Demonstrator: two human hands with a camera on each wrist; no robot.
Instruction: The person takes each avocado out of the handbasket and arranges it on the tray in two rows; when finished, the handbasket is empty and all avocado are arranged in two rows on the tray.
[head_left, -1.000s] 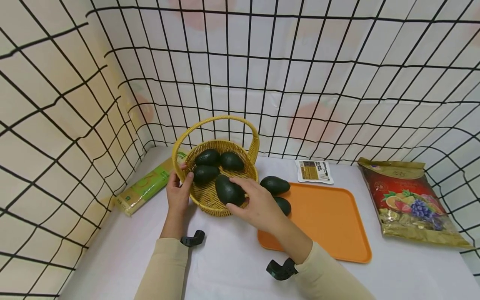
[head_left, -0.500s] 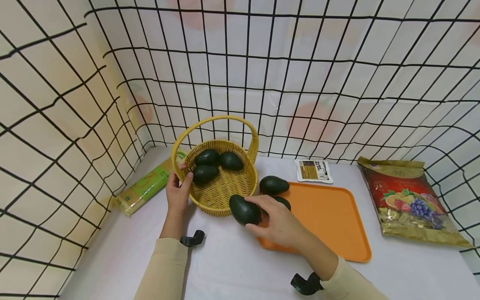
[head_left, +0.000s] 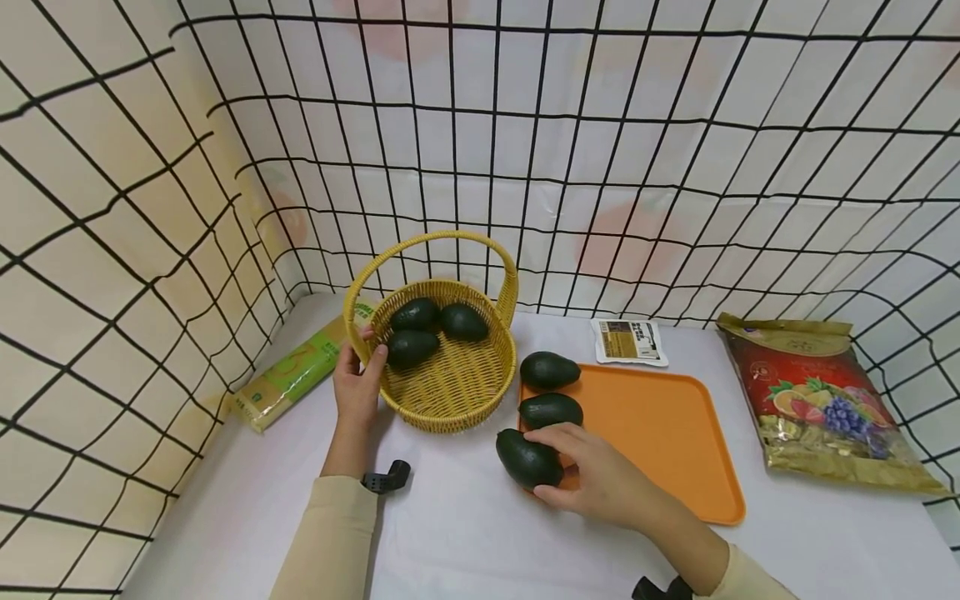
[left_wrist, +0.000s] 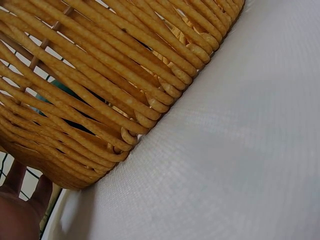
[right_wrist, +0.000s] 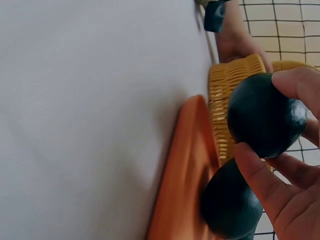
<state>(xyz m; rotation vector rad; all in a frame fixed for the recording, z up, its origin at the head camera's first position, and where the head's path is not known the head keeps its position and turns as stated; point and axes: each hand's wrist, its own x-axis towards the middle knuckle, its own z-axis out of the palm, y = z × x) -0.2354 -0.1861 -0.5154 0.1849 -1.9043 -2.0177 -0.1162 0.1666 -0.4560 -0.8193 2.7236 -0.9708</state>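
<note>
The right hand [head_left: 600, 479] curls its fingers round a dark avocado [head_left: 528, 458] at the near left corner of the orange tray [head_left: 660, 433], two more avocados [head_left: 551, 410] lying just beyond, while the left hand [head_left: 357, 385] grips the wicker basket [head_left: 450, 392] rim further left.

Two avocados [head_left: 551, 390] crowd the tray's [head_left: 660, 433] left edge; rightward lies open.

Bright even light, soft shadows; head view edges bowed; wrist close-ups blurred.
</note>
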